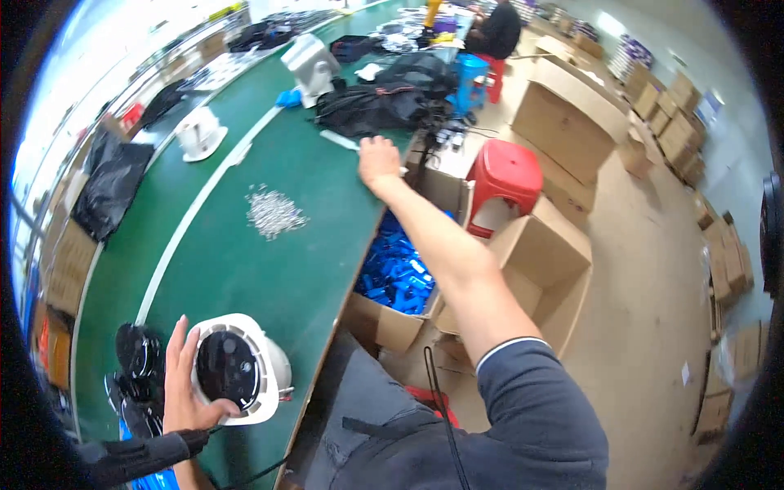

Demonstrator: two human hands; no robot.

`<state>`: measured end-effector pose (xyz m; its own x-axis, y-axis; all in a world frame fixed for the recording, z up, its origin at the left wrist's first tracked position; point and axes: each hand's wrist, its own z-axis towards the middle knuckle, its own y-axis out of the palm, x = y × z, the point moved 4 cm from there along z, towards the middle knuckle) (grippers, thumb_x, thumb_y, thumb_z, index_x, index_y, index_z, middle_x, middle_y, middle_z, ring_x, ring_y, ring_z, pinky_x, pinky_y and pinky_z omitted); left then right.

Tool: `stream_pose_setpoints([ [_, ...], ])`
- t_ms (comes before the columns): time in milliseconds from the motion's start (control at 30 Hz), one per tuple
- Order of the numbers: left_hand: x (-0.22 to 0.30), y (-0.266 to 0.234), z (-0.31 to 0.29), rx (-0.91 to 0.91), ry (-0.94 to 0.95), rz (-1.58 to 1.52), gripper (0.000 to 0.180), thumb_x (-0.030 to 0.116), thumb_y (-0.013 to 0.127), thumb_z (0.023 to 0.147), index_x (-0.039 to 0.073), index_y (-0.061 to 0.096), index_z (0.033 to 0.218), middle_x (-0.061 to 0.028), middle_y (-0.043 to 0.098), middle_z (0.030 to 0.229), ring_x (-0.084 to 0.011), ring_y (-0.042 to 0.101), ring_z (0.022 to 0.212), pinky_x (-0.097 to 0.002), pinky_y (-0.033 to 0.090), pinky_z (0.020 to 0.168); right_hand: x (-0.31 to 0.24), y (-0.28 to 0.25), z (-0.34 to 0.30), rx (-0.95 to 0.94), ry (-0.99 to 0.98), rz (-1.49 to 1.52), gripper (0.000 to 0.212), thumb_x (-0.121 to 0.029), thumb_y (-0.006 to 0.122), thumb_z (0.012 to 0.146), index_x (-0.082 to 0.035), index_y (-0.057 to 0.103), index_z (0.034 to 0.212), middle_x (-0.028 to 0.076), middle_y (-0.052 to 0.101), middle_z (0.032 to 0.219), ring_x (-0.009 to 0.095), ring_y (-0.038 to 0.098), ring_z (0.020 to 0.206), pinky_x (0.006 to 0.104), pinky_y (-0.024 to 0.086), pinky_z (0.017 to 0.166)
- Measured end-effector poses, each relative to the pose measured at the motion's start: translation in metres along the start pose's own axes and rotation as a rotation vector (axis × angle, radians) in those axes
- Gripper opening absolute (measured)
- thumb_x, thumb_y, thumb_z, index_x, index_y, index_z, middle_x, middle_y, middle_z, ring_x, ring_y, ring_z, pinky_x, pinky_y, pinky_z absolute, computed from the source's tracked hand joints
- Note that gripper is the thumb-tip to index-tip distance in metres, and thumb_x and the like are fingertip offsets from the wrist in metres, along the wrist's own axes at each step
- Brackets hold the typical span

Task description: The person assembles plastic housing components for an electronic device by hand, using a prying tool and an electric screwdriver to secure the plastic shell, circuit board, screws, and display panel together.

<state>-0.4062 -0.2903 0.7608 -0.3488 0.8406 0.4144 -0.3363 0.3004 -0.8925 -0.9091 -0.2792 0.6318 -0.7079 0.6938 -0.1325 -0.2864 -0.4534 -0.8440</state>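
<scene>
My left hand (pixel 186 382) grips a white round housing (pixel 273 367) on the green table, thumb at its front rim and fingers along its left side. A glossy black disc (pixel 229 369) fills the housing's ring-shaped top. My right arm stretches far forward, and my right hand (pixel 380 162) is at the table's right edge, fingers curled. A thin pale strip (pixel 339 140) reaches up to those fingers; what they hold is hidden. A pile of small silvery metal parts (pixel 274 212) lies between my hands. More glossy black round parts (pixel 140 349) lie left of my left hand.
Right of the table, a carton holds blue plastic pieces (pixel 398 273). Beyond it stand a red stool (pixel 508 175) and open cartons (pixel 547 265). Black bags (pixel 376 102) and another white housing (pixel 200 135) lie farther up the table. A person (pixel 496 31) sits at the far end.
</scene>
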Motion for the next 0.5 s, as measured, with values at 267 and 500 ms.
stream_pose_setpoints([
  [267, 0.026, 0.015, 0.021, -0.288, 0.088, 0.259, 0.127, 0.067, 0.08, 0.038, 0.003, 0.037, 0.141, -0.0261, 0.023, 0.149, -0.0457, 0.017, 0.14, -0.0599, 0.01, 0.113, 0.031, -0.047, -0.031, 0.178, 0.013, 0.319, 0.013, -0.018, 0.047, 0.094, -0.006, 0.048, 0.098, 0.018, 0.053, 0.093, 0.038, 0.063, 0.07, 0.0513, 0.051, 0.059],
  [500, 0.019, 0.027, 0.019, -0.162, 0.061, 0.224, 0.106, 0.056, 0.079, 0.058, 0.006, 0.036, 0.142, -0.0271, 0.024, 0.148, -0.0464, 0.021, 0.137, -0.0585, 0.017, 0.11, 0.032, -0.12, -0.104, -0.471, 0.109, 1.161, 0.042, -0.019, 0.062, 0.084, 0.001, 0.055, 0.12, 0.004, 0.056, 0.078, 0.013, 0.055, 0.068, 0.0291, 0.047, 0.062],
])
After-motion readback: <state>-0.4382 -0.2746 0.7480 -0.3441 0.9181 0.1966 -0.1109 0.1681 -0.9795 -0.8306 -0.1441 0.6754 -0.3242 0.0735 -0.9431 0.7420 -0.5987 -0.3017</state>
